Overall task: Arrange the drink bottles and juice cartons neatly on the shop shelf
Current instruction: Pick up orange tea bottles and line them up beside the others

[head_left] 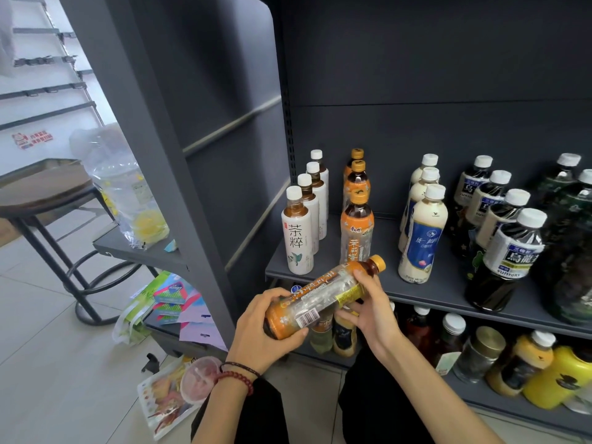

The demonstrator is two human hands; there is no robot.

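Left hand point(259, 328) gripping the base and right hand point(368, 309) curling round the neck end, a person is holding an orange-capped tea bottle point(323, 298) tilted just before the matching row point(357, 225) (next, probably: standing it upright at that row's front)

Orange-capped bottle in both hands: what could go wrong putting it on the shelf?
The held bottle lies nearly on its side between the left hand and right hand; swinging it upright could knock the front orange bottle just behind it.
Little bare shelf shows in front of that bottle, so it might sit at the shelf edge and tip off.
Its barcode faces up; the label may end up turned away.
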